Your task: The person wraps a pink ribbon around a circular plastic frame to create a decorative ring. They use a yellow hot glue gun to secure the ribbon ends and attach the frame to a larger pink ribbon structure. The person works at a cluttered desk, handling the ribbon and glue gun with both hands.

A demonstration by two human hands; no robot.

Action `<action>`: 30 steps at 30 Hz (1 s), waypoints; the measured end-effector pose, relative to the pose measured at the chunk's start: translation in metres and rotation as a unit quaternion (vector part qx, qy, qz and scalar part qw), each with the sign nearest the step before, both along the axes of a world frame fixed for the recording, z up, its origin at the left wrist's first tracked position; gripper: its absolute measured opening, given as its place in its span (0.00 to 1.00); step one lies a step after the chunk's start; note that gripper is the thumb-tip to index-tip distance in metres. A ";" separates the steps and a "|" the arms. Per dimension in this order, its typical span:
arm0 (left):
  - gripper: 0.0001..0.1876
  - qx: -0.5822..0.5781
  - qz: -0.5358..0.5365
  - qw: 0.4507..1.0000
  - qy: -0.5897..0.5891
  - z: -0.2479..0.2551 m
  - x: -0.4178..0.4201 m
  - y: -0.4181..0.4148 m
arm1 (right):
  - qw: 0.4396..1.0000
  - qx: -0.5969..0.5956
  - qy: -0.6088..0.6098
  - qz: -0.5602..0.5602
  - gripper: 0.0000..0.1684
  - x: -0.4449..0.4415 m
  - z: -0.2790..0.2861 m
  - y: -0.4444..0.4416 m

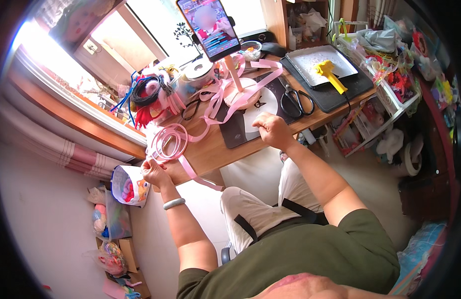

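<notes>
My left hand point(155, 174), with a pale bangle point(174, 203) on its wrist, is at the desk's left corner, fingers bent together. Just above it lies a loose coil of pink ribbon point(185, 139); whether the fingers pinch part of it is unclear. One ribbon tail point(189, 169) hangs over the front edge. My right hand point(274, 130) is curled above the front of a dark desk mat point(235, 136) with a white round print. Its fingertips are turned away, so any thin thing in them is hidden. More pink ribbon point(214, 106) loops around a phone stand point(236, 76).
Black-handled scissors point(290, 102) lie right of the mat. Beyond them, a yellow glue gun point(330, 74) rests on a white tray point(297, 61). A phone point(210, 28) tops the stand. Craft bundles point(152, 95) crowd the back left. A white cart point(393, 114) stands at the right.
</notes>
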State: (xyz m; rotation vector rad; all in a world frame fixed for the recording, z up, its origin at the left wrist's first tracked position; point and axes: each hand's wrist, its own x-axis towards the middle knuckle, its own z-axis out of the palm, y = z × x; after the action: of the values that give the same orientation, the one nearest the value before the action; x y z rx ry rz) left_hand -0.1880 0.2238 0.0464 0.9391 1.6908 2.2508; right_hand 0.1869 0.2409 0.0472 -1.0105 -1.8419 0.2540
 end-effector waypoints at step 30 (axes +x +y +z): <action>0.09 0.037 -0.177 0.975 -0.127 0.002 -0.007 -0.017 | 0.990 0.025 -0.124 -0.068 0.05 -0.016 0.010 -0.008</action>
State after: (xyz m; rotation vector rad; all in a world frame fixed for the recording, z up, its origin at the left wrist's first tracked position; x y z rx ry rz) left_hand -0.1952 0.2069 0.0485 0.8448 1.2312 2.0997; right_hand 0.1705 0.2327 0.0577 -1.1702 -1.9786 -0.0002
